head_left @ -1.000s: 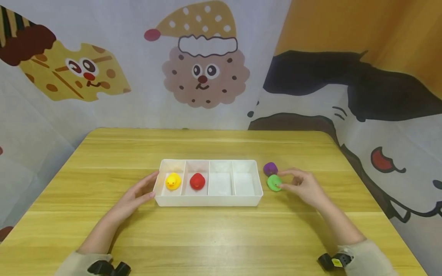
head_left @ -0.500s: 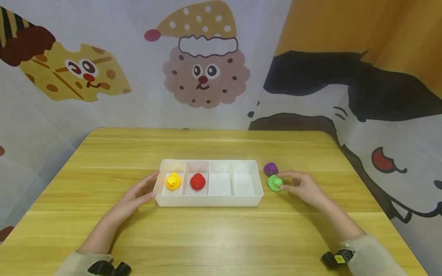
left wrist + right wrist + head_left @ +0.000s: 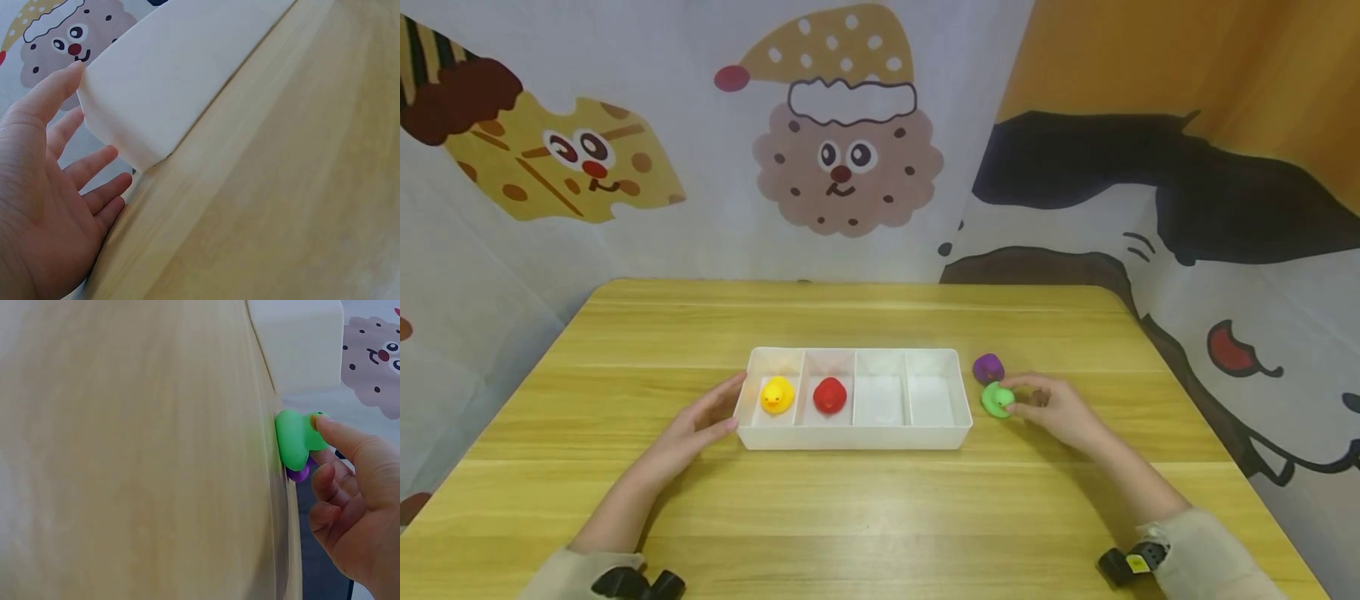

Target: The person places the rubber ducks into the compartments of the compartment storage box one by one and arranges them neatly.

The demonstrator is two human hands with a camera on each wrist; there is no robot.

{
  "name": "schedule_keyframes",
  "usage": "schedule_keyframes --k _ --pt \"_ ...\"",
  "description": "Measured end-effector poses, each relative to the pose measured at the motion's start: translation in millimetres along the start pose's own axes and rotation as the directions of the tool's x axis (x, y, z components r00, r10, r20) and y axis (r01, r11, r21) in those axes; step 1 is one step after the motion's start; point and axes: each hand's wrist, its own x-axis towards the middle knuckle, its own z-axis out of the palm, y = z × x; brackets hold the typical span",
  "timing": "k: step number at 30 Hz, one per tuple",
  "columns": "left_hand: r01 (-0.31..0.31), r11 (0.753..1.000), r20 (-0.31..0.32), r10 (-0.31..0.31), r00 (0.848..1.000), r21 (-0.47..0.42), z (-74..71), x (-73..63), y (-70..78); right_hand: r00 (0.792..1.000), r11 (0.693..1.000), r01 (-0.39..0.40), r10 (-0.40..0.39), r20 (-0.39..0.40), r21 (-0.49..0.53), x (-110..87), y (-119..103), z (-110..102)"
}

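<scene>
A white tray (image 3: 853, 438) with a row of compartments sits mid-table. My left hand (image 3: 696, 425) rests against its left end, fingers extended; in the left wrist view, the thumb (image 3: 65, 81) is at the tray's corner. To the right of the tray, my right hand (image 3: 1060, 408) pinches a green toy duck (image 3: 997, 402) by its head between thumb and fingers. The duck (image 3: 290, 440) is at table level in the right wrist view. Just behind it sits a purple toy (image 3: 988, 367), partly covered by the duck in the right wrist view.
A yellow toy duck (image 3: 777, 395) lies in the tray's leftmost compartment, a red toy duck (image 3: 830, 396) in the one beside it. The wooden table (image 3: 865, 517) reaches back to a curtain (image 3: 700, 242) printed with cartoon figures.
The green duck has turned in my right fingers, so its head and beak now show more clearly. My left hand and the tray stay practically in place.
</scene>
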Motion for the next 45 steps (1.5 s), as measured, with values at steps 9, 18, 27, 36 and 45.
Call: schedule_keyframes --k 9,18,27,36,45 --pt "-0.001 1.0 -0.001 0.001 1.0 -0.021 1.2 -0.4 -1.4 0.999 0.999 0.007 -0.005 -0.04 0.045 -5.3 -3.4 -3.0" --pt "0.01 1.0 -0.007 -0.01 1.0 -0.026 1.8 -1.0 0.4 0.995 0.998 0.041 -0.037 -0.093 0.045 -12.5 -19.3 -4.4" --pt "0.009 1.0 -0.003 -0.009 1.0 -0.027 1.9 -0.9 -1.1 0.987 0.997 0.068 -0.063 -0.151 0.024 -23.4 -58.0 -7.6" --pt "0.013 1.0 -0.002 -0.013 1.0 -0.029 1.4 -1.5 -1.4 0.975 0.993 0.114 -0.104 -0.197 0.041 -17.3 -47.6 -3.0" --pt "0.016 1.0 -0.006 -0.016 1.0 -0.02 1.2 -1.0 -0.5 0.961 0.98 0.18 -0.156 -0.23 0.086 -12.1 -75.0 4.2"
